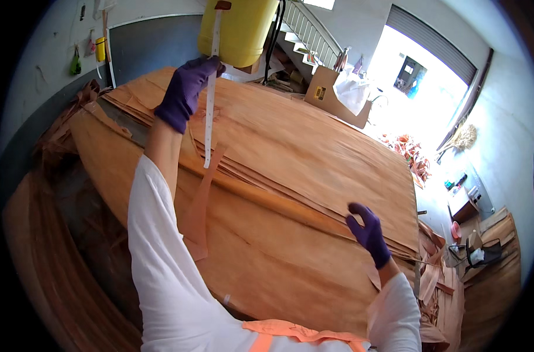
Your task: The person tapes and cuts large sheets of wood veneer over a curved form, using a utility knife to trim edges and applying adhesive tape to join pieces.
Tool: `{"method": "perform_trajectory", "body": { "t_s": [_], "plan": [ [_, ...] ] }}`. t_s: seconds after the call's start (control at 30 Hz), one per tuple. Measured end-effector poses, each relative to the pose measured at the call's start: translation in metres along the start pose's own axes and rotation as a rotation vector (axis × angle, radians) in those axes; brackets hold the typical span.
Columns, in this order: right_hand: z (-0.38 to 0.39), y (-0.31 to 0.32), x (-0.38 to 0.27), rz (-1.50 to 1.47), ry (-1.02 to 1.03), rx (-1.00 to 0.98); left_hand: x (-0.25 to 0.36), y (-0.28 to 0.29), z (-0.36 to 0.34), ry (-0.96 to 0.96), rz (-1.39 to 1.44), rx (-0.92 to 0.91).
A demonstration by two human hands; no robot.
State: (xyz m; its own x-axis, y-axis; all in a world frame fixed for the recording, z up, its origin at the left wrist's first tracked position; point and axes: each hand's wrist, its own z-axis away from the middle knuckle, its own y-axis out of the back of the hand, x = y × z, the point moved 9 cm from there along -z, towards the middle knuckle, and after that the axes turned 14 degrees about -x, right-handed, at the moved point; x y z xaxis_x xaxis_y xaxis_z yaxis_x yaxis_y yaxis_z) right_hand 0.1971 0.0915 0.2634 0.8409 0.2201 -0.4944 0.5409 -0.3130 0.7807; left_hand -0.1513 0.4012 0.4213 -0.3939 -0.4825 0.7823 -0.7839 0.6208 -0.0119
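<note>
My left hand (185,91), in a purple glove, reaches up to a narrow white tape strip (209,126) with small marks along it. Its fingers are closed at the strip, just under a yellow plastic container (235,32) overhead. From a reddish-brown piece on the container the strip hangs down, its loose end over the wood sheets. Large thin orange-brown wood veneer sheets (302,146) lie stacked below, their edges overlapping along the middle. A torn veneer sliver (203,205) rests on the near sheet. Above the right part of the sheets, my right hand (369,233) is open, thumb and fingers apart, holding nothing.
Dark cables (273,44) hang beside the container. Behind the stack stands a cardboard box (331,97) with white plastic in it. Veneer scraps (405,152) heap up near the bright doorway, and more veneer (73,264) lies at the left. A staircase (311,29) rises at the back.
</note>
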Motion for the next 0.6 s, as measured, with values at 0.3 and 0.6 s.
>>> {"method": "perform_trajectory", "body": {
  "t_s": [0.3, 0.6],
  "plan": [
    [-0.125, -0.09, -0.128, -0.785, 0.226, -0.119, -0.036, -0.123, 0.107, 0.139, 0.306, 0.083],
    [-0.063, -0.118, -0.124, -1.272, 0.016, -0.236, -0.03, -0.152, 0.13, 0.13, -0.073, 0.108]
  ]
}}
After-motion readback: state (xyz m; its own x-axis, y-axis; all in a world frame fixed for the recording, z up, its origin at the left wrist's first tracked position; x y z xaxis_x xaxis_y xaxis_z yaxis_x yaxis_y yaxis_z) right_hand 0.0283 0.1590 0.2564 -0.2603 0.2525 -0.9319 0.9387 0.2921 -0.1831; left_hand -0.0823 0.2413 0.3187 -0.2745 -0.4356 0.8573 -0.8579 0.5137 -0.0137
